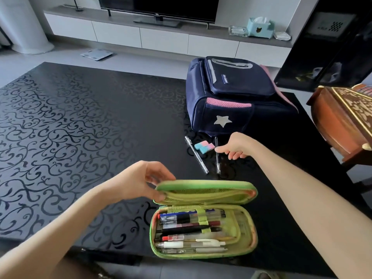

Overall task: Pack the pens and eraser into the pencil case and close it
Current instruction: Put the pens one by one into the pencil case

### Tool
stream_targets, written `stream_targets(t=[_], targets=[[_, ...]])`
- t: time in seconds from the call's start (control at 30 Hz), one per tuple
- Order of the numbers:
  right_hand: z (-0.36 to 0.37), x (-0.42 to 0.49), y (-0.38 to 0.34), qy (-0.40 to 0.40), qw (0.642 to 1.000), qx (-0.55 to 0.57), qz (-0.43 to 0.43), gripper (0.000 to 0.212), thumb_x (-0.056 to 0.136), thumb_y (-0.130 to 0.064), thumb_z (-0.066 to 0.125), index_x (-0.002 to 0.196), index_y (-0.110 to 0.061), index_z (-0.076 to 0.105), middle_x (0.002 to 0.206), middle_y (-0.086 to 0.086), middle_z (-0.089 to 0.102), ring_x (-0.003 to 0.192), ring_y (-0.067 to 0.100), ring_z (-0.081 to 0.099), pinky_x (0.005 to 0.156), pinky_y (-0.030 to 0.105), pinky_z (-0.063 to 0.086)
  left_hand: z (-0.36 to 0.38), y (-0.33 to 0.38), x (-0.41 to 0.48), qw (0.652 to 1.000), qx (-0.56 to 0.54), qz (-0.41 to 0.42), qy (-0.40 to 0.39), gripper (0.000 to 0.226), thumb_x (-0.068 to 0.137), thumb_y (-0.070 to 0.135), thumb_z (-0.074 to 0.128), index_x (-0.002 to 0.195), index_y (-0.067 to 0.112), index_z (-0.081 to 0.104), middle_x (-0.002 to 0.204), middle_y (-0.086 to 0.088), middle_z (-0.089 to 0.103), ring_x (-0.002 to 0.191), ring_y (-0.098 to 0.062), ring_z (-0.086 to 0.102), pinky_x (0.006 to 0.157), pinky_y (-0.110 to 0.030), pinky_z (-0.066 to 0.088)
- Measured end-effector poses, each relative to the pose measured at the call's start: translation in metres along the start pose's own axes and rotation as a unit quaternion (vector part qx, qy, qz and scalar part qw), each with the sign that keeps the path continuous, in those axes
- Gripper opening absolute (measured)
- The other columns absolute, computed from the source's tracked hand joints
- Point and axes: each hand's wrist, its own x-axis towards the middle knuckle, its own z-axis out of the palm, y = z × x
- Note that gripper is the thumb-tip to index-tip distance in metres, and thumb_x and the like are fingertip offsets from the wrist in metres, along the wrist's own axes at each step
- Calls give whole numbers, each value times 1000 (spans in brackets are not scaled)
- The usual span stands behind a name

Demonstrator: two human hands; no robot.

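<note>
From my end the pencil case reads lime green with an orange-pink edge. The bench is glossy black with swirly vines all over. The backpack is navy, with a pink mesh pocket and a silver star. The eraser is in pink and light blue blocks.

Before me spreads a glossy black table with a scrolling vine pattern, on a pale grey floor. Beyond it a long white cabinet carries a dark television and a teal tissue box; carved wooden furniture stands at my right.
</note>
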Motion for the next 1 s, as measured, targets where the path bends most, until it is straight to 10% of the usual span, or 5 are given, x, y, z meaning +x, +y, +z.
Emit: stream_targets(t=[0.27, 0.47, 0.7, 0.9, 1.0], targets=[[32, 3, 7, 71, 994, 83, -5, 11, 78, -10, 59, 71, -5, 52, 58, 10, 57, 49, 19, 56, 45, 23, 39, 4, 8, -12, 997, 55, 37, -31, 40, 62, 8, 83, 91, 31, 67, 100, 13, 64, 94, -9, 62, 82, -13, 47], [44, -21, -20, 84, 973, -60, -205, 21, 76, -13, 58, 56, -12, 54, 68, 6, 66, 58, 28, 63, 47, 23, 41, 6, 1, -10, 996, 67, 39, -42, 44, 56, 15, 85, 90, 37, 67, 101, 13, 62, 92, -13, 63, 87, -32, 52], [62, -13, -47, -53, 972, -194, -120, 46, 87, -22, 53, 127, -5, 41, 92, 9, 59, 85, 23, 49, 61, 21, 42, 10, 3, -19, 996, 76, 44, -19, 45, 61, 8, 84, 90, 36, 66, 103, 11, 62, 94, -12, 62, 87, -28, 51], [33, -39, -34, 111, 958, -104, -243, 16, 76, -12, 60, 61, -8, 59, 72, 10, 62, 66, 25, 54, 62, 29, 42, 13, 0, -18, 997, 48, 35, 39, 35, 69, 4, 79, 98, 21, 69, 101, 9, 67, 89, -9, 65, 81, -17, 51], [6, -97, -23, 157, 924, -34, -347, 13, 84, -17, 59, 72, -16, 63, 68, -5, 62, 59, 10, 52, 59, 26, 40, 15, -8, -10, 992, 40, 8, 116, 28, 78, 10, 73, 102, 24, 67, 95, 4, 70, 84, -11, 67, 75, -15, 52]])
